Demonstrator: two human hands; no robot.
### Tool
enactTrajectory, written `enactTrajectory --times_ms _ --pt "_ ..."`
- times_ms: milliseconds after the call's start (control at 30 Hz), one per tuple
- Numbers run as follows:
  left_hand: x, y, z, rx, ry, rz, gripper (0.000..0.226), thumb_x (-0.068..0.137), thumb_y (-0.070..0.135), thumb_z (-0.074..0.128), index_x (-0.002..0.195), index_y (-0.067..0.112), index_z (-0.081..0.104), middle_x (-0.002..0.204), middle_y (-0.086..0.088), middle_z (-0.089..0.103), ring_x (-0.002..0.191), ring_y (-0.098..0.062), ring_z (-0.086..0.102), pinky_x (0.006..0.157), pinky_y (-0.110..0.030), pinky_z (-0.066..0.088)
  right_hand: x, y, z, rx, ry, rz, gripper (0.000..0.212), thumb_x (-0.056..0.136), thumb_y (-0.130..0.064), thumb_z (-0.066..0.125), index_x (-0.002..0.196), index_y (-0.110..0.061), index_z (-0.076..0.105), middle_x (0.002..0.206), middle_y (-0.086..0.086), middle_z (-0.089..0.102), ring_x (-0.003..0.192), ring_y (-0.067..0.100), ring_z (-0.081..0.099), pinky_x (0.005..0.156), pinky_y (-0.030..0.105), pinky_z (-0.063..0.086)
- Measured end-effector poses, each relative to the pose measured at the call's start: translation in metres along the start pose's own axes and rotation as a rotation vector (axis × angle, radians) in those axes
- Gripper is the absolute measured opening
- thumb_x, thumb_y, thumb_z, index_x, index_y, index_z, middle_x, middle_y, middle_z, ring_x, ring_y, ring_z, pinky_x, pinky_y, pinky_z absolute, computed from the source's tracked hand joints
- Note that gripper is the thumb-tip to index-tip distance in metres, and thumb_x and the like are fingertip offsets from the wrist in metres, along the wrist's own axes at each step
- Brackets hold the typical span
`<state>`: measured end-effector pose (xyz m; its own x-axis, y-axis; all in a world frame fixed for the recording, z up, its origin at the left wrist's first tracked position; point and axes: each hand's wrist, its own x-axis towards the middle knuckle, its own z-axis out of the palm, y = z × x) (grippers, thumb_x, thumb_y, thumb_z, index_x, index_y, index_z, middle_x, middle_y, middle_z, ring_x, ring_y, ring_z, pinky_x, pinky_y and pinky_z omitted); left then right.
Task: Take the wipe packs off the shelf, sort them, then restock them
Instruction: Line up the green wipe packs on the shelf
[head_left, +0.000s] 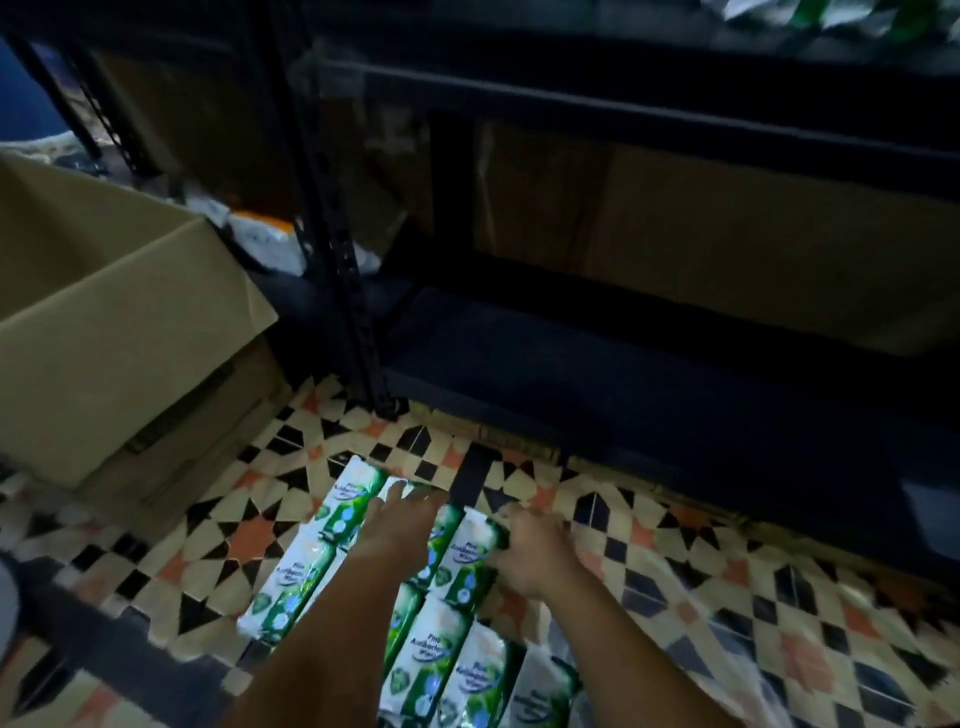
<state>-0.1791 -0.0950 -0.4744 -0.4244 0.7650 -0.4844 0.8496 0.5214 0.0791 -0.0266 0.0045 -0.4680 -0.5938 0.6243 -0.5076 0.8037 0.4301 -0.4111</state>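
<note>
wipe packs (457, 670) green-white, in floor rows | left grip (400, 525) spread flat | right grip (530, 551) pinching one

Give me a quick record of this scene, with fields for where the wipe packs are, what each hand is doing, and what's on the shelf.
wipe packs: lying in rows on the patterned tile floor, in front of the shelf
left hand: fingers straight, resting on the packs
right hand: grip closed on the end of one pack
bottom shelf: dark, no packs visible on it
cardboard box: open, left of the shelf post
</note>
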Motion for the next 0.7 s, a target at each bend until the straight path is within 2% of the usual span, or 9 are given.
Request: enactTrajectory --times_ms 67,133,233,300,367,467,567,633,700 --pt "0.014 0.0 0.001 0.031 -0.079 0.022 0.105 0.083 0.007 0.075 0.161 0.03 0.008 0.169 0.003 0.005 0.154 -0.033 -0.007 0.122 -0.054 0.01 0.015 0.001 0.017 -0.003 -0.04 0.017 0.076 0.086 -0.039 0.072 0.15 -0.017 0.037 0.144 0.011 0.044 0.135 0.037 0.031 0.108 0.044 0.036" --pt "0.031 0.002 -0.002 0.129 -0.172 0.055 0.128 0.072 0.016 0.088 0.161 0.03 -0.003 0.169 0.003 -0.003 0.154 -0.034 -0.013 0.122 -0.056 0.002 0.03 0.002 0.032 -0.021 -0.098 0.022 0.096 0.082 -0.044 0.078 0.157 -0.018 0.024 0.154 0.009 0.033 0.14 0.036 0.024 0.113 0.047 0.031" --pt "0.054 0.002 -0.007 0.276 -0.24 0.118 0.139 0.061 0.033 0.095 0.161 0.025 0.0 0.167 -0.003 0.014 0.154 -0.033 -0.008 0.121 -0.059 -0.01 0.049 0.004 0.048 -0.049 -0.141 0.042 0.112 0.079 -0.048 0.081 0.161 -0.019 0.011 0.159 0.007 0.024 0.142 0.037 0.019 0.116 0.05 0.026" --pt "0.063 0.003 -0.012 0.325 -0.272 0.151 0.13 0.057 0.041 0.095 0.159 0.023 0.018 0.16 -0.005 0.032 0.154 -0.032 0.002 0.12 -0.06 -0.012 0.059 0.006 0.053 -0.042 -0.149 0.056 0.114 0.076 -0.047 0.084 0.16 -0.019 0.012 0.16 0.01 0.022 0.143 0.039 0.02 0.116 0.05 0.027" --pt "0.069 0.003 -0.014 0.35 -0.285 0.176 0.119 0.053 0.046 0.096 0.152 0.022 0.035 0.152 -0.006 0.042 0.15 -0.031 0.013 0.122 -0.059 -0.006 0.069 0.006 0.053 -0.016 -0.186 0.079 0.119 0.068 -0.046 0.09 0.158 -0.019 0.017 0.159 0.012 0.023 0.143 0.042 0.023 0.116 0.05 0.03" --pt "0.075 0.008 -0.015 0.435 -0.283 0.202 0.105 0.057 0.045 0.094 0.145 0.019 0.044 0.142 -0.009 0.048 0.145 -0.035 0.018 0.122 -0.057 -0.002 0.076 0.002 0.048 -0.009 -0.218 0.105 0.118 0.058 -0.044 0.096 0.152 -0.015 0.031 0.148 0.013 0.032 0.134 0.042 0.036 0.11 0.048 0.041" --pt "0.077 0.016 -0.016 0.492 -0.269 0.204 0.076 0.072 0.033 0.087 0.138 0.018 0.052 0.141 -0.009 0.051 0.146 -0.039 0.015 0.122 -0.056 0.001 0.079 0.001 0.044 0.023 -0.259 0.123 0.105 0.055 -0.033 0.1 0.141 -0.008 0.044 0.148 0.015 0.029 0.129 0.039 0.043 0.104 0.045 0.048" --pt "0.074 0.02 -0.021 0.525 -0.256 0.219 0.07 0.076 0.031 0.084 0.137 0.014 0.052 0.142 -0.01 0.049 0.143 -0.037 0.02 0.122 -0.05 0.007 0.081 0.002 0.043 0.046 -0.278 0.105 0.113 0.06 -0.028 0.098 0.15 -0.007 0.034 0.158 0.018 0.014 0.138 0.041 0.037 0.109 0.044 0.045" --pt "0.07 0.021 -0.025 0.517 -0.258 0.234 0.08 0.072 0.037 0.087 0.139 0.014 0.05 0.142 -0.009 0.047 0.139 -0.035 0.023 0.118 -0.044 0.013 0.081 0.005 0.041 0.073 -0.3 0.073 0.125 0.067 -0.025 0.095 0.16 -0.012 0.012 0.164 0.018 -0.003 0.146 0.042 0.026 0.113 0.045 0.04"
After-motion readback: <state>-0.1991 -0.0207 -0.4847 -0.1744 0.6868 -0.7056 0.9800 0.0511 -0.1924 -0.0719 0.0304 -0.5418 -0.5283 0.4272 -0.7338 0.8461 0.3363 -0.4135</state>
